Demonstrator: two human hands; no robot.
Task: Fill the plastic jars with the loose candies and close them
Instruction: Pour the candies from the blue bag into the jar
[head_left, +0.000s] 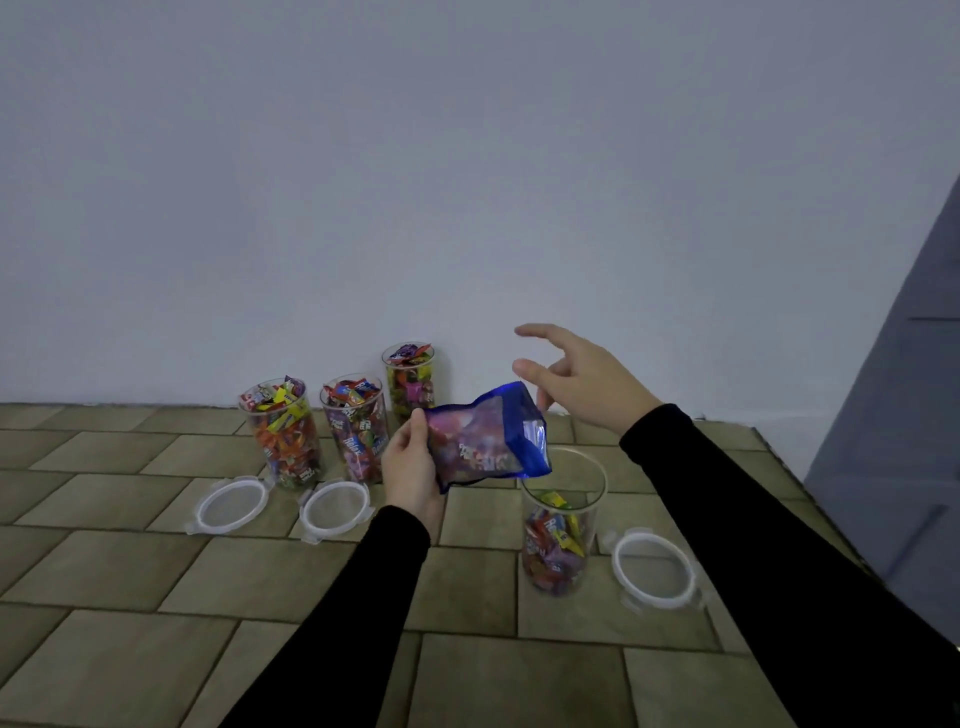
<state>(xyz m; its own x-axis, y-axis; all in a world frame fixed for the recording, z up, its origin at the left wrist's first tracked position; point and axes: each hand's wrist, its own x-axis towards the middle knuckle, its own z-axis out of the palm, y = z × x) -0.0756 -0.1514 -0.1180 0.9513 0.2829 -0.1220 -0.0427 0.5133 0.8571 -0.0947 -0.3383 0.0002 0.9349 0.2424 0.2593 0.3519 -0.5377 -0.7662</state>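
Blue bag (488, 436) tilting over jar (563, 519) | left hand (415, 467) gripping bag's base | right hand (582, 379) hovering above, fingers spread, holding nothing

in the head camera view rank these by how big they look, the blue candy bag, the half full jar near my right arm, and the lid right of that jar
1. Half full jar, largest.
2. Blue candy bag, held in the left hand; close to the jar in apparent size, and it is nearer the camera, so unsure.
3. Lid, smallest.
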